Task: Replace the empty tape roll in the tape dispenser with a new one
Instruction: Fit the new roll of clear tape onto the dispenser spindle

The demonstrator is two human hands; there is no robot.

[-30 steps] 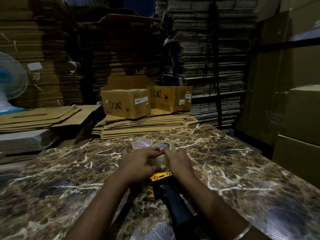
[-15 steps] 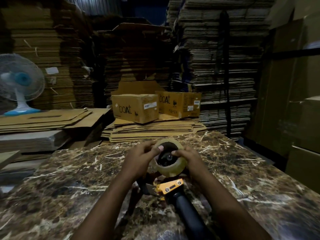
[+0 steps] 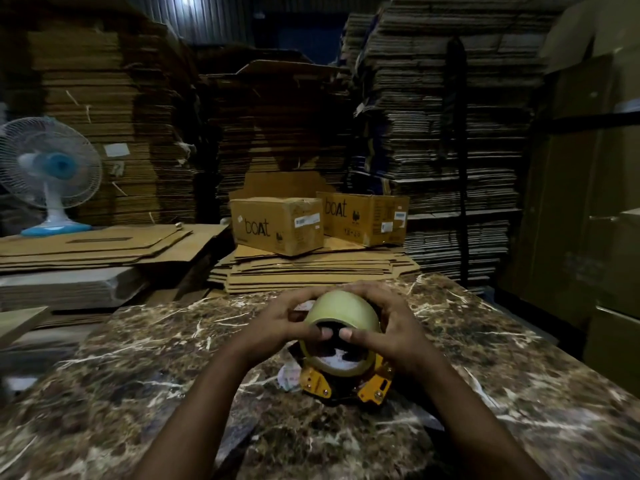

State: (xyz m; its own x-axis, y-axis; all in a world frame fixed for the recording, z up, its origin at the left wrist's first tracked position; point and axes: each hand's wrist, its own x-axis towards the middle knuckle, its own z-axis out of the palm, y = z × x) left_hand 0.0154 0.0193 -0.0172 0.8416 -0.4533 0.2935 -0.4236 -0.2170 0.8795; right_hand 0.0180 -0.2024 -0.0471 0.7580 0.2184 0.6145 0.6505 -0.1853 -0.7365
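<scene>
1. Fingers [image 3: 323, 333] of both hands curl round the pale yellow-green roll of clear packing tape [image 3: 341, 311], thumbs hooked into its core.
2. Left hand [image 3: 280, 318] and right hand [image 3: 391, 327] hold it upon the yellow metal tape dispenser [image 3: 313, 381], on the brown marble table [image 3: 138, 375].
3. Seating the new roll seems the step in hand; next, press it squarely home.

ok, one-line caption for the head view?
Both hands press a new tape roll onto the yellow tape dispenser on a marble table.

Light: dim, one lamp [image 3: 188, 0] glowing overhead at the back
Shadows: swallowing the cardboard stacks [image 3: 440, 109]
Edges: bending and blurring, wide-angle
</scene>
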